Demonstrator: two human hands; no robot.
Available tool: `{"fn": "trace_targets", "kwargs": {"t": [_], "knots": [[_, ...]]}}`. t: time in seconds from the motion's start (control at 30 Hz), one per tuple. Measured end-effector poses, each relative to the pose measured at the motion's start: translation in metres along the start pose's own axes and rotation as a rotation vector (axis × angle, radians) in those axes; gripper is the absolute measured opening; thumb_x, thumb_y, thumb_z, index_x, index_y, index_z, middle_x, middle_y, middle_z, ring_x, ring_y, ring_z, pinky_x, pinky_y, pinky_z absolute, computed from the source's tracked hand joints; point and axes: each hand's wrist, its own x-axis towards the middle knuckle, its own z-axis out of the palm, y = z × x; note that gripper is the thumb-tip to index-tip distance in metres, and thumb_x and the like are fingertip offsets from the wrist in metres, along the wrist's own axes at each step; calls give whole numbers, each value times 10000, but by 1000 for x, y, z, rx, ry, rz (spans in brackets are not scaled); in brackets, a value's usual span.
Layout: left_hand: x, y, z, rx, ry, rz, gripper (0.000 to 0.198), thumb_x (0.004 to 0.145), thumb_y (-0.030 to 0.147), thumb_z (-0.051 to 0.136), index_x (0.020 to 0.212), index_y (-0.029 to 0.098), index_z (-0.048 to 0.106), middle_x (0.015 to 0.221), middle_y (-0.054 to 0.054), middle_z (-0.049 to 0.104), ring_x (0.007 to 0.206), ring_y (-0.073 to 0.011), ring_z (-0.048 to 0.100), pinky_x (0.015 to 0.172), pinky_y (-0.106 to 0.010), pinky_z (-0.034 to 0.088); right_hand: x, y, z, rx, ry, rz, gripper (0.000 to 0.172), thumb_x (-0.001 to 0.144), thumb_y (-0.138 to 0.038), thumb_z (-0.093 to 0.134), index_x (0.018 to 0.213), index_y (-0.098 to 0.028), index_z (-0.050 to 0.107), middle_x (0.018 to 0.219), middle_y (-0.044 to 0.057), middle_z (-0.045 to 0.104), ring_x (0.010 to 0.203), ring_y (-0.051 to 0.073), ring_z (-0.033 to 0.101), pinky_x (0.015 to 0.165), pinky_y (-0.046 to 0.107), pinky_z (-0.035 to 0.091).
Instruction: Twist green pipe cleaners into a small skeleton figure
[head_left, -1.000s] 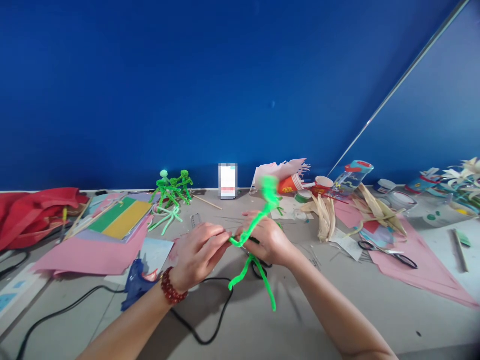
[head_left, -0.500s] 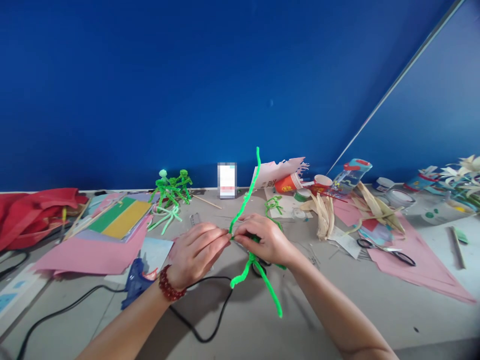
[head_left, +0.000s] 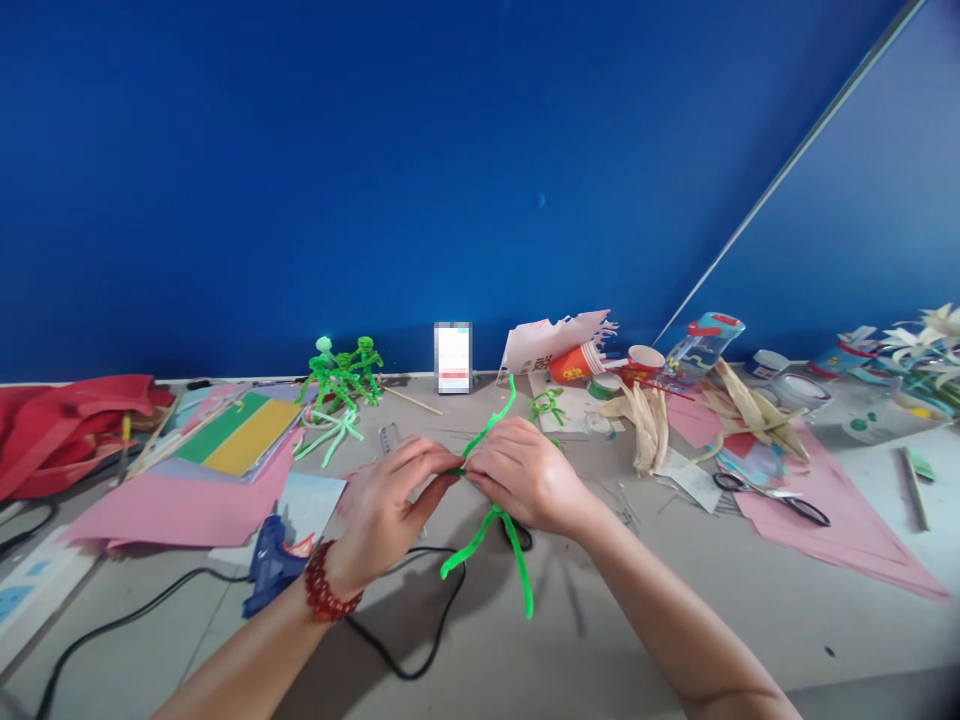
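A bright green fuzzy stem figure (head_left: 517,560) is held between both hands over the table. My left hand (head_left: 394,500), with a red bead bracelet at the wrist, pinches a green stem near its fingertips. Close against it, my right hand (head_left: 529,475) has its fingers closed round the figure's middle, which they hide. One stem rises behind the right fingers, and two legs hang down below that hand. Several finished-looking green stem figures (head_left: 341,375) stand at the back left, beside a pale green one (head_left: 334,432).
A blue glue gun (head_left: 270,565) and black cable (head_left: 409,675) lie at the left front. Pink paper (head_left: 187,515) is at left, scissors (head_left: 772,497) at right. Behind are paper cups (head_left: 576,364), dried husks (head_left: 649,430) and a phone-like screen (head_left: 453,360).
The upright stem now reaches less high and bends at the top. The figure's legs have swung left. My right fingers have closed further over the figure, and my left hand has turned slightly.
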Motion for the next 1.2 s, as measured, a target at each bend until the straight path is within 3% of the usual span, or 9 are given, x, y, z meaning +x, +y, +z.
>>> {"fn": "trace_targets", "kwargs": {"t": [0.3,0.67,0.87,0.97,1.2], "knots": [[3,8,-2,-77,-41,-145,111,945,167,510,955,215,610,931,-30,627,899,-156,602,790,-255,479,0,-5,0,-297,-17,-110,243,956,-116,453,766,-166,595,673,25,599,684,162,481,691,309,364],[4,7,-1,-107,-77,-244,120,948,240,498,870,211,584,861,-18,623,822,-159,578,741,-260,455,0,-9,-1,-302,15,-129,199,933,-106,496,774,-159,604,671,23,600,673,165,475,672,313,369],[7,4,1,-524,-39,-429,109,885,295,591,934,214,646,1024,-47,670,999,-188,604,859,-287,480,-3,-4,1,-259,15,-107,183,957,-130,471,851,-169,615,755,39,656,742,171,523,726,322,400],[9,2,4,-732,-50,-579,115,844,285,635,924,206,662,1009,-44,688,985,-185,625,859,-288,498,-3,-3,1,-260,20,-108,178,951,-128,482,836,-166,613,748,39,660,736,171,527,724,323,402],[7,1,4,-722,-87,-632,127,839,315,636,881,199,664,835,-11,664,832,-164,612,788,-281,495,-2,-4,2,-279,15,-118,221,965,-128,460,811,-170,611,719,34,644,713,164,522,710,316,386]]}}
